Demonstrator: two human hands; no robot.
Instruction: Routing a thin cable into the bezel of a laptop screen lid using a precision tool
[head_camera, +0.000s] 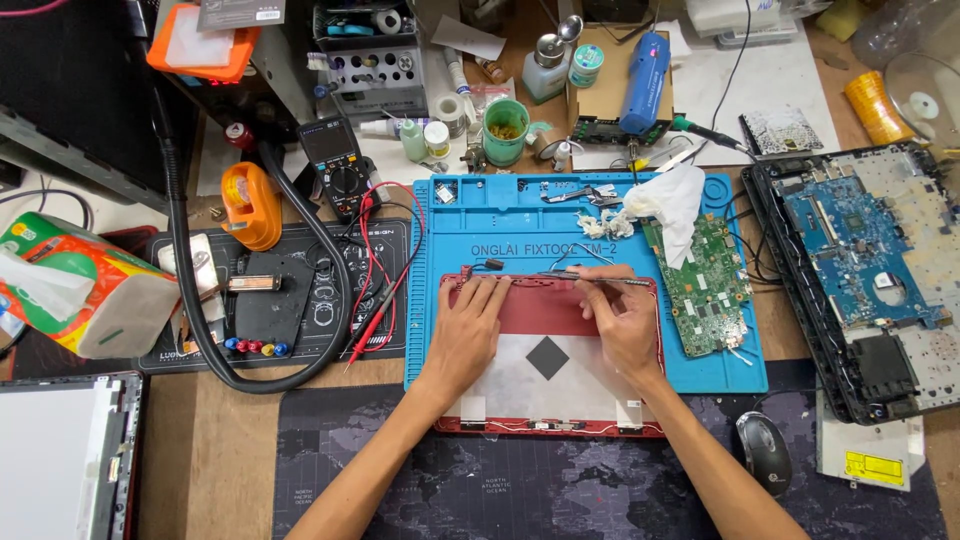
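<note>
Hands meet over a red laptop lid (545, 305) lying inside-up on a blue mat (500, 240), at the centre of the head view. The left hand (472, 322) lies flat and open, fingers spread toward 12 o'clock, pressing the lid's upper half. The right hand (622, 312) is closed around thin tweezers (590, 277) that run along the lid's top edge toward 9 o'clock, their tip near a dark wire (490, 264) at the upper left corner.

By the look of it, the step in hand is working thin cable along the lid's top edge: one hand steadies the lid while the other picks at the wire. The next move calls for a light, exact pinch and a lid kept from sliding on the mat.

At 3 o'clock from the lid lies a green board (705, 285), with crumpled tissue (672, 198) over its upper end. Further toward 3 o'clock sits an opened laptop base (860, 270). At 9 o'clock are a multimeter (338, 165) with red leads, and a black hose (185, 280) looping across the table (200, 460). A mouse (765, 448) rests at 5 o'clock.

What the tweezers actually grip is too small to tell, and the right hand hides part of the lid's top edge. The laptop base and a screen panel (60, 450) at 8 o'clock are cut off by the frame. Clutter at 12 o'clock is hard to sort out.
</note>
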